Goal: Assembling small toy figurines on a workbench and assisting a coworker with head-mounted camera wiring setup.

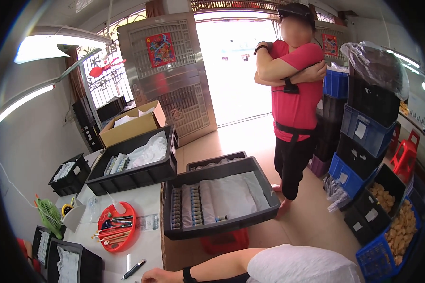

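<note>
Resting at the table (149,243), my right hand (157,276) is partly cut off; I cannot tell its grip. I seem between steps; grasping the dark pen (134,269) lying just beside that hand would call for reaching left.

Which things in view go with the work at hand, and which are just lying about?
Likely with the work, judging by closeness to the right hand:
dark pen
red tray of brushes and pens
perhaps the black crate with rows of small pieces

Apparently just about:
cardboard box
red stool
clear plastic bag
</note>
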A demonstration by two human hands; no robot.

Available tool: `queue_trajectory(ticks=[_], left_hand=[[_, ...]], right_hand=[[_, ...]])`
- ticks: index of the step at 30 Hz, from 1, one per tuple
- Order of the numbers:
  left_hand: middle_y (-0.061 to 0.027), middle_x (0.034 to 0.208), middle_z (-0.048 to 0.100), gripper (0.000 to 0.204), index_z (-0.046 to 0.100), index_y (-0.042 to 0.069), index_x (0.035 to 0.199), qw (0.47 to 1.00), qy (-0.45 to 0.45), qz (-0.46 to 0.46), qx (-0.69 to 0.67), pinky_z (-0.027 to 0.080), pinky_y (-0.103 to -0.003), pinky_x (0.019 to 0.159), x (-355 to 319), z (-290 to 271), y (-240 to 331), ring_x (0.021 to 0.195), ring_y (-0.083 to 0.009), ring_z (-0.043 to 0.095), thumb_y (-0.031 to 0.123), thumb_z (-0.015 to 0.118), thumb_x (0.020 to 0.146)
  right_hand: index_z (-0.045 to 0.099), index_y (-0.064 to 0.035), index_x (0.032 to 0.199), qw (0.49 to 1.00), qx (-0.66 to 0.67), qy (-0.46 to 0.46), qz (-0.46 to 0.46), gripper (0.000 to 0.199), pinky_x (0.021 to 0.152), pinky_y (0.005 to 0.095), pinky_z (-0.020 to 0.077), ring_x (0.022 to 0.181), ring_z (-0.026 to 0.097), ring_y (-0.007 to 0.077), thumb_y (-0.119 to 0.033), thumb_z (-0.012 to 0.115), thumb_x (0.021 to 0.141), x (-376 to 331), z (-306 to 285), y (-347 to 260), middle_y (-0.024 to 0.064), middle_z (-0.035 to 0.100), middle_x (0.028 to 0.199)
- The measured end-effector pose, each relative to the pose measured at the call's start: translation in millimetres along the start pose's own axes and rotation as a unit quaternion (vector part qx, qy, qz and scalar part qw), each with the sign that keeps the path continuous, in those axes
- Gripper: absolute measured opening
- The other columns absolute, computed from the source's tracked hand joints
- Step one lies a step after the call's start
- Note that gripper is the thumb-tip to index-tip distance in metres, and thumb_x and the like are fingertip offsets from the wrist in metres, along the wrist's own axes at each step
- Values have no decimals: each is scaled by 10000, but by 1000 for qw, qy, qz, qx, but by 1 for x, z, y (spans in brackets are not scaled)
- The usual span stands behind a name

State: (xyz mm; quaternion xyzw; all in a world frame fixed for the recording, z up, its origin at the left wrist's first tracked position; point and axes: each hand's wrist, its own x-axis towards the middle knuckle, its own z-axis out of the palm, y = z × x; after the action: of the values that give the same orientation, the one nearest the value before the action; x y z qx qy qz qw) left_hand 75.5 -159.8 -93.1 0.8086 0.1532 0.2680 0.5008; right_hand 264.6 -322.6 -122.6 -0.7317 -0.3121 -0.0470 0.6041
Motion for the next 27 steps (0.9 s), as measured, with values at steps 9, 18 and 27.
queue_trajectory(ticks=[9,18,27], left_hand=[[-173,1007,606,277,588,-59,1033,1000,1,-20,-19,428,-326,867,3,0,0,924,-245,564,157,579,859],[-172,1001,607,274,590,-54,1033,1000,9,-5,-14,426,-326,868,0,2,0,922,-251,563,161,572,864],[-176,999,607,272,589,-57,1026,1000,8,-6,-1,427,-331,861,-1,2,5,920,-258,565,160,573,863]], right_hand=[[619,-16,924,1000,8,-10,-8,229,722,292,494,785,609,178,-154,643,743,2,-2,1,106,641,839],[614,-13,922,999,0,-2,-34,226,719,319,491,785,608,214,-121,612,723,-2,-5,-2,124,634,840],[616,-6,881,1000,10,9,-25,199,684,331,491,752,607,234,-89,585,703,-2,-4,-11,142,627,811]])
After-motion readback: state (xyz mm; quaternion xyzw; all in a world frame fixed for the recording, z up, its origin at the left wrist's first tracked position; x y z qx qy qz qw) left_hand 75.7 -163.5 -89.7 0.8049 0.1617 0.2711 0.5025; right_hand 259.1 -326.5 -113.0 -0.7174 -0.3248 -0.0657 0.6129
